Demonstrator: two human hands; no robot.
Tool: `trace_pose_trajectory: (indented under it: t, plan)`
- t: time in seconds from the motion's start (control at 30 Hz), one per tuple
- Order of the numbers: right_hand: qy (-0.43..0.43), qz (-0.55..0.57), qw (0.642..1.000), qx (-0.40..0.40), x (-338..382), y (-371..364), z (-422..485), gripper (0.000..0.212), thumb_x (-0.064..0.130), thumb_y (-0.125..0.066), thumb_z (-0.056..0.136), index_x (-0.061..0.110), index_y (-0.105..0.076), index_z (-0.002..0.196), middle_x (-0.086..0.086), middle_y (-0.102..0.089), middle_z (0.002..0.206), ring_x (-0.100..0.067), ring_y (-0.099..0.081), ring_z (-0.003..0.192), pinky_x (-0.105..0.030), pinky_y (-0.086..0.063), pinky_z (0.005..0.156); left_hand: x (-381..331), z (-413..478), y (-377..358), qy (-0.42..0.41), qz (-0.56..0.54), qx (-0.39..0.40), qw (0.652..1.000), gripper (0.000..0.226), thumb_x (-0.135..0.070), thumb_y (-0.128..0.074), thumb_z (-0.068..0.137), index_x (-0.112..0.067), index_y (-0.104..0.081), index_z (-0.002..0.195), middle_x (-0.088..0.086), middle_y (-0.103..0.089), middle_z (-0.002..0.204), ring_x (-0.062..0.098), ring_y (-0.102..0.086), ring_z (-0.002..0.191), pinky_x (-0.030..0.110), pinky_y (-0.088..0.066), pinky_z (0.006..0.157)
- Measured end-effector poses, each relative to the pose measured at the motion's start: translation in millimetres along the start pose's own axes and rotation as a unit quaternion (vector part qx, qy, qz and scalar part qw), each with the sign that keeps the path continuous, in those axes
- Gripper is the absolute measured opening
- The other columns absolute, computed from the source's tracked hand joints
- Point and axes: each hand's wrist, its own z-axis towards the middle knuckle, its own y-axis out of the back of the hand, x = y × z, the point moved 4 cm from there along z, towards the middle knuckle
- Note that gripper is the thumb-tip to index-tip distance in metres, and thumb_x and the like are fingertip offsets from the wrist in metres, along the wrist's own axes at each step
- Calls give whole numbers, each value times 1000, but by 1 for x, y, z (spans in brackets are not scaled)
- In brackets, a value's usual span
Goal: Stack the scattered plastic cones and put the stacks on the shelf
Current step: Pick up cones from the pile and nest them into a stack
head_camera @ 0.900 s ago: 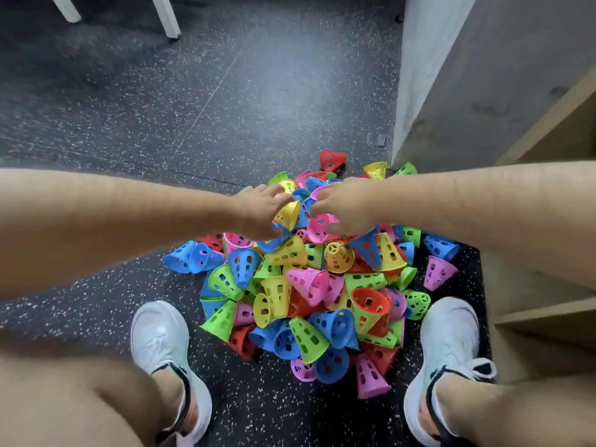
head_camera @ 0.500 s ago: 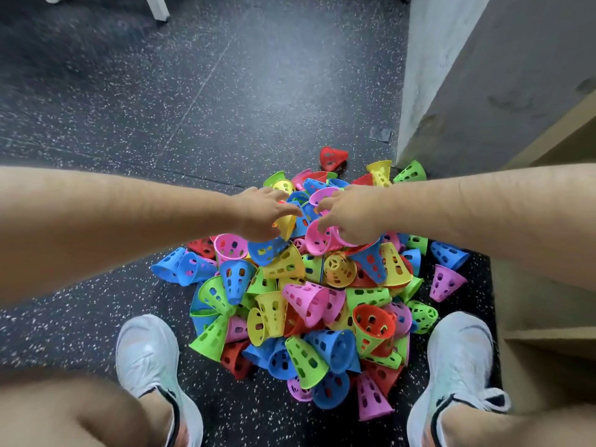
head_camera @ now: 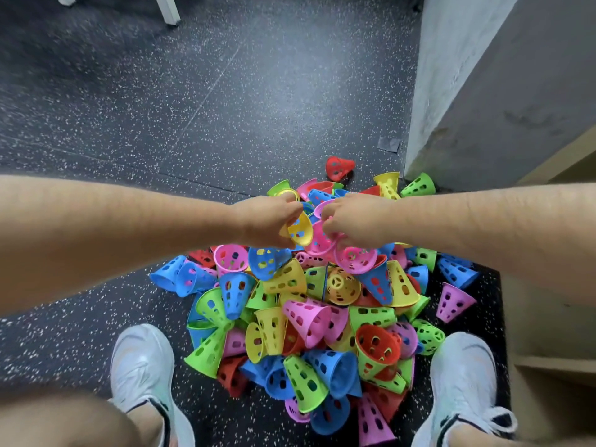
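The shelf point(head_camera: 554, 366) runs off-frame rightward; the right hand point(head_camera: 356, 221) hides its fingertips.

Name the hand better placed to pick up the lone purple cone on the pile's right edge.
Right hand. The purple cone lies below the right forearm; the left hand, holding a yellow cone, would have to cross the pile.

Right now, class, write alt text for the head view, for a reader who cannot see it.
Over a heap of perforated plastic cones in many colours on a dark speckled floor, the left hand holds a yellow perforated plastic cone and the right hand grips a pink cone. White trainers stand either side of the heap.
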Motion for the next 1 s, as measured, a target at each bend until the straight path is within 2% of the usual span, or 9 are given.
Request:
trace_pose_trajectory:
  t: [0.2, 0.3, 0.37, 0.5, 0.67, 0.73, 0.83, 0.9, 1.0]
  plan:
    - [-86, 156, 982, -60, -15, 20, -24, 42, 53, -77, 80, 20, -50, 79, -5, -52, 123, -27, -55, 109, -36, -46, 88, -8, -23, 24, 41, -103, -81, 991, 48, -39, -84, 82, -19, -44, 99, -2, -44, 106, 21, -47, 80, 29, -28, 64]
    - [-118, 206, 967, -90, -13, 28, -39, 52, 60, -78, 73, 18, -48, 73, -5, -53, 125, -25, -54, 110, -35, -46, 89, -10, -36, 31, 68, -165, -113, 977, 56, -39, -85, 81, -18, -47, 115, -1, -54, 112, 18, -52, 78, 24, -34, 59]
    - [-125, 243, 953, -127, -11, 32, -47, 60, 66, -75, 70, 10, -55, 78, -6, -56, 115, -24, -54, 104, -39, -47, 88, -10, -43, 34, 76, -210, -126, 967, 70, -39, -87, 79, -22, -42, 131, 0, -59, 118, 20, -63, 85, 24, -44, 64]
    - [-170, 302, 916, -201, -13, 38, -59, 53, 71, -64, 77, 20, -49, 72, 0, -53, 93, -23, -54, 85, -40, -48, 77, -8, -50, 33, 113, -246, -120, 955, 86, -44, -87, 78, -22, -40, 146, 0, -55, 128, 20, -64, 102, 24, -47, 68]
    - [-225, 391, 837, -309, -17, 50, -71, 29, 46, -62, 93, 19, -57, 103, 12, -54, 93, -4, -54, 75, -21, -37, 58, -11, -50, 28, 145, -238, -103, 955, 64, -39, -86, 79, -17, -54, 130, 2, -52, 122, 20, -60, 99, 28, -48, 71]
    - [-215, 407, 823, -333, -12, 55, -72, 34, 42, -57, 97, 20, -55, 122, 5, -57, 109, -9, -55, 87, -21, -40, 68, -13, -48, 27, 151, -249, -102, 951, 65, -31, -86, 78, -16, -54, 133, 2, -58, 121, 19, -62, 98, 29, -51, 77]
    - [-178, 437, 812, -345, 2, 58, -67, 44, 38, -54, 100, 20, -47, 140, 1, -55, 132, -8, -53, 113, -25, -41, 94, -18, -45, 28, 135, -287, -111, 942, 70, -26, -88, 77, -18, -53, 136, -1, -68, 115, 14, -65, 93, 21, -49, 71]
    - [-155, 439, 818, -338, 13, 57, -62, 50, 36, -54, 101, 22, -42, 146, 3, -51, 139, -2, -48, 117, -20, -37, 97, -20, -44, 31, 123, -339, -134, 923, 79, -31, -92, 73, -19, -50, 138, -3, -70, 115, 12, -68, 96, 19, -51, 73]
    - [-129, 423, 846, -298, 24, 52, -56, 55, 38, -53, 101, 27, -35, 152, 5, -51, 146, -3, -47, 124, -17, -33, 97, -21, -44, 35, 102, -400, -169, 895, 83, -32, -95, 70, -19, -49, 137, -3, -73, 113, 11, -72, 100, 31, -58, 87]
